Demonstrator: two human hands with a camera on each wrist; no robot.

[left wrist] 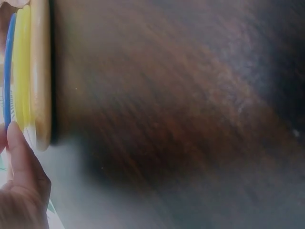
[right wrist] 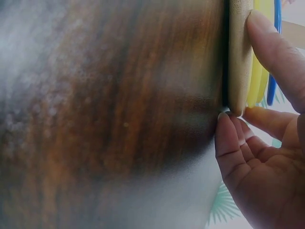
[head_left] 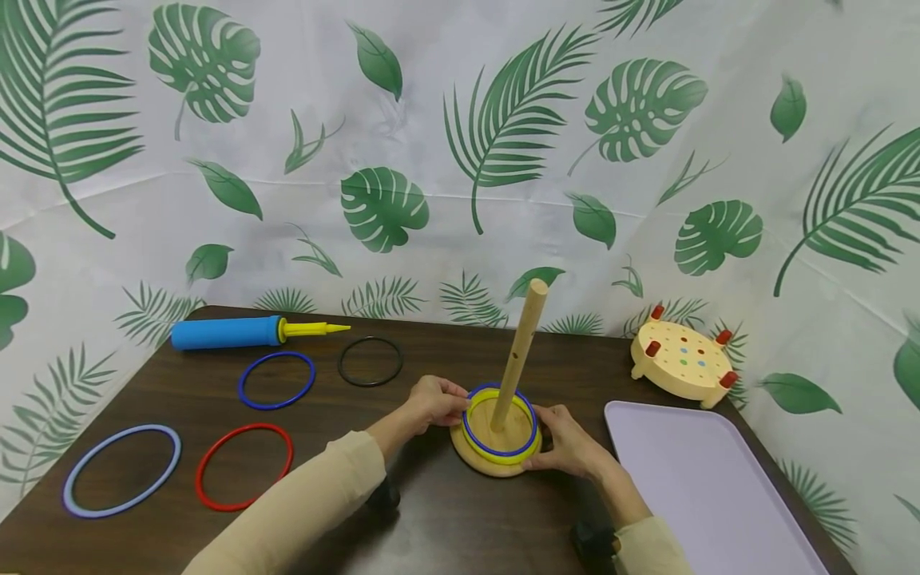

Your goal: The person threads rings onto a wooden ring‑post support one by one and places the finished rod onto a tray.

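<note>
Far left on the bench (head_left: 446, 527): a light blue ring (head_left: 120, 471) flat near the front edge, a red ring (head_left: 244, 466) just beside it. Behind them lie a blue pump (head_left: 226, 332) with a yellow nozzle, a dark blue ring (head_left: 276, 380) and a black ring (head_left: 370, 361), all apart from each other.

Your left hand (head_left: 434, 402) is at the left edge of the wooden base (head_left: 496, 463). Its fingers (left wrist: 19, 157) are curled against the stacked rings there; the left wrist view shows a fingertip at the yellow ring's edge. You seem to pinch the rings, but the grip itself is partly hidden.

The base sits flat at bench centre, its wooden peg (head_left: 522, 346) leaning slightly to the right. A yellow ring (head_left: 503, 457) lies on the base around the peg, with a blue ring (head_left: 500, 451) on top of it.

Your right hand (head_left: 571, 442) is at the right edge of the base. The right wrist view shows its thumb on the base rim and its fingers (right wrist: 228, 138) curled under the edge, so you're gripping the base.

Right of that sits a lilac tray (head_left: 707, 487) at the front corner and a round wooden pegboard (head_left: 683, 361) with red feet at the back corner.
</note>
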